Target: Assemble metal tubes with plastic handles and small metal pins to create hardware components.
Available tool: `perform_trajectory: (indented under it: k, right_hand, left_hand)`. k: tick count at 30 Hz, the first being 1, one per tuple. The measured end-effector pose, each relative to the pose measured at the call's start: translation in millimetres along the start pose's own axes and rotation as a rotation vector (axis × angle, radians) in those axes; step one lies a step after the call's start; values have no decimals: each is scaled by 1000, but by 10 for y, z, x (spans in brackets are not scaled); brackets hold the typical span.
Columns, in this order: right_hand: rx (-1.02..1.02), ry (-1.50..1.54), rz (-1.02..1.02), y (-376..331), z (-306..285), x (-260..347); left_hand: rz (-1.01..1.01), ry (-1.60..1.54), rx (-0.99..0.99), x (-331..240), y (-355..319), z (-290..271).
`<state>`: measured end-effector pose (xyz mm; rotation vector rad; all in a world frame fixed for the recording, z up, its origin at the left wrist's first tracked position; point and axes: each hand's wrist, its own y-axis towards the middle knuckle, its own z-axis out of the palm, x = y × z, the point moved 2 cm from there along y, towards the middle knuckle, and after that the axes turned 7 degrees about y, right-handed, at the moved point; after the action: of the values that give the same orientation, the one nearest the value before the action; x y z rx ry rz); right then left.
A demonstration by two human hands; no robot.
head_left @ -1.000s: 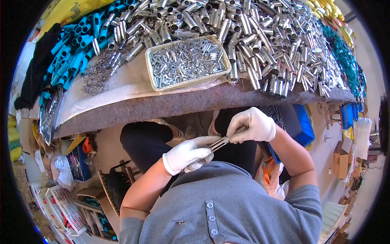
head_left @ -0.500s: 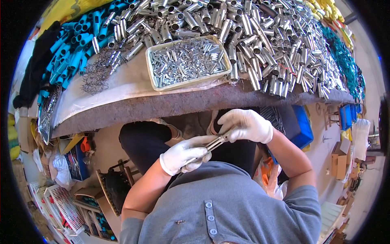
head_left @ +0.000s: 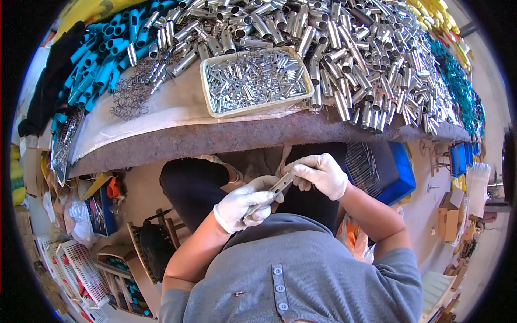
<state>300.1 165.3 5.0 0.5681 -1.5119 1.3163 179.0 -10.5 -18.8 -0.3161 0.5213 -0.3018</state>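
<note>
Above my lap, my white-gloved left hand [head_left: 243, 206] is closed around a shiny metal tube [head_left: 281, 184] with a hole in its side. The tube slants up to the right, its lower part mostly covered by the glove. At its upper end my gloved right hand [head_left: 322, 175] has its thumb and fingers closed on the tip. Whether a smaller part sits between those fingers is hidden. On the bench beyond stands a pale tray [head_left: 260, 109] full of small metal pieces [head_left: 253, 78].
Shiny tubes [head_left: 344, 75] pile up behind and right of the tray. Teal tubes [head_left: 102, 72] and thin wire springs [head_left: 131, 96] lie left. The bench's fabric-covered edge [head_left: 210, 141] crosses before my knees. Below right sits a blue crate [head_left: 401, 169] with metal rods [head_left: 365, 166].
My right hand has come down and slightly right, from a blurred position over the tube's end to a closed grip there. The tube now points up more steeply in my left hand.
</note>
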Motion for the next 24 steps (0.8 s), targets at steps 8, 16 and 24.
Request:
perform_trajectory:
  k: [8,16,24]
  right_hand:
    - [-8,10,-89,140,165,266]
    - [-245,-837,-776,538,164,1005]
    - [-221,-1334,-566,1673,-196,1657]
  left_hand:
    - [92,-165,167,5,-101,17]
    - [250,-160,-28,-137,-367,-39]
    - [376,-201,-181,-236,-467,-125]
